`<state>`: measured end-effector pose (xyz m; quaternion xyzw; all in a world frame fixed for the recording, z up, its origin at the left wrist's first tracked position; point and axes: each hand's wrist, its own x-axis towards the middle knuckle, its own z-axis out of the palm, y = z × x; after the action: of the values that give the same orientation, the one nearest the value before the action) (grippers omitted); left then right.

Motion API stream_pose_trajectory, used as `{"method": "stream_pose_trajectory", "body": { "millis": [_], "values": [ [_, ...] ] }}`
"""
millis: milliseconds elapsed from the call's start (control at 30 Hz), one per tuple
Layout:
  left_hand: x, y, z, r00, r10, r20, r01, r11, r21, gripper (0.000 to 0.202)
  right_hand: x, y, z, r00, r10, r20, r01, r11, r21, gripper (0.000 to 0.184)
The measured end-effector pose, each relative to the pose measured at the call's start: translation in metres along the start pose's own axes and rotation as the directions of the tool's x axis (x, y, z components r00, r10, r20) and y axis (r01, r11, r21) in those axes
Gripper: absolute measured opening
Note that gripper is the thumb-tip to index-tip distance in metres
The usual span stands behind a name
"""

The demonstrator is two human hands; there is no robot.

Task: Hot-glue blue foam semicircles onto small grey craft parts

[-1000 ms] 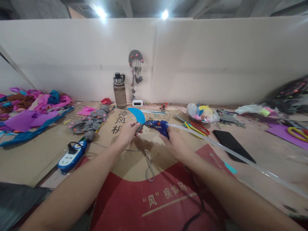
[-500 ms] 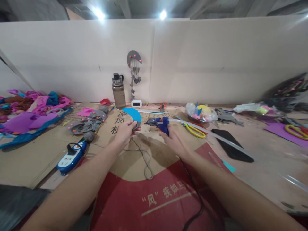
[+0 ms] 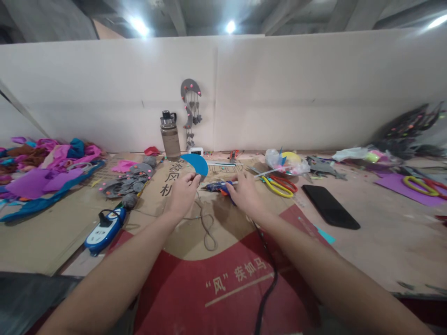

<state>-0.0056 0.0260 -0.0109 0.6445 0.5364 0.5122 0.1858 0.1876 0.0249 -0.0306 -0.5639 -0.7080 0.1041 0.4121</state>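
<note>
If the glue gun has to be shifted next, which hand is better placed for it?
The right hand, I'd judge: it touches the glue gun at its rear, while the left hand has its grip on the blue crescent and is ahead of the nozzle.

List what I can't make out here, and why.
In the head view:
Gripped part of the blue crescent: covered by the left hand.
Rear of the glue gun, and whether it or the glue stick is gripped: hidden by the right hand.
Digital clock: display too small to read.
Far end of the black cord: cut off by the bottom edge.
Rest of the fabric pile: cut off by the left edge.
</note>
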Motion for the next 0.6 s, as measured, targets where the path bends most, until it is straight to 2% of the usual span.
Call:
{"method": "stream_pose_trajectory", "body": {
  "millis": [33,67,100,167,233,267,333,400,467,533,600],
  "values": [
    [-0.002,0.003,0.0,0.998,0.052,-0.04,-0.051,0.999,0.02,0.016,-0.003,-0.009,0.001,0.999,0.038,0.011,-0.039,0.992,0.12,0.015],
    [-0.003,0.006,0.0,0.993,0.096,-0.074,-0.094,0.995,0.033,0.012,-0.007,-0.018,0.004,0.994,0.071,0.084,-0.092,0.954,0.285,0.015],
    [-0.004,0.008,0.0,0.987,0.133,-0.096,-0.129,0.991,0.042,0.009,-0.009,-0.027,0.009,0.981,0.098,0.165,-0.165,0.871,0.463,0.018],
    [-0.006,0.01,0.0,0.98,0.172,-0.103,-0.167,0.985,0.052,0.006,-0.013,-0.043,0.021,0.952,0.151,0.267,-0.303,0.591,0.747,0.028],
    [-0.006,0.009,0.001,0.976,0.202,-0.083,-0.197,0.979,0.06,0.007,-0.013,-0.055,0.032,0.918,0.185,0.35,-0.393,0.321,0.862,0.039],
    [-0.005,0.008,0.001,0.973,0.219,-0.071,-0.214,0.975,0.065,0.008,-0.013,-0.059,0.036,0.902,0.194,0.386,-0.423,0.219,0.879,0.044],
    [-0.004,0.006,0.0,0.968,0.243,-0.057,-0.24,0.969,0.06,0.009,-0.011,-0.063,0.038,0.876,0.181,0.446,-0.466,0.089,0.88,0.045],
    [-0.003,0.005,0.0,0.971,0.23,-0.061,-0.228,0.973,0.032,0.009,-0.01,-0.065,0.035,0.861,0.147,0.488,-0.498,0.042,0.866,0.039],
    [-0.003,0.005,-0.001,0.982,0.177,-0.071,-0.177,0.984,-0.004,0.011,-0.009,-0.064,0.03,0.847,0.126,0.516,-0.526,0.061,0.849,0.032],
    [-0.003,0.007,-0.001,0.994,0.105,-0.044,-0.106,0.994,-0.034,0.015,-0.009,-0.061,0.026,0.852,0.16,0.498,-0.52,0.151,0.841,0.024],
    [-0.004,0.007,0.0,0.999,0.029,0.023,-0.027,0.998,-0.064,0.02,-0.009,-0.058,0.025,0.884,0.223,0.412,-0.465,0.306,0.831,0.02]
  ]
}}
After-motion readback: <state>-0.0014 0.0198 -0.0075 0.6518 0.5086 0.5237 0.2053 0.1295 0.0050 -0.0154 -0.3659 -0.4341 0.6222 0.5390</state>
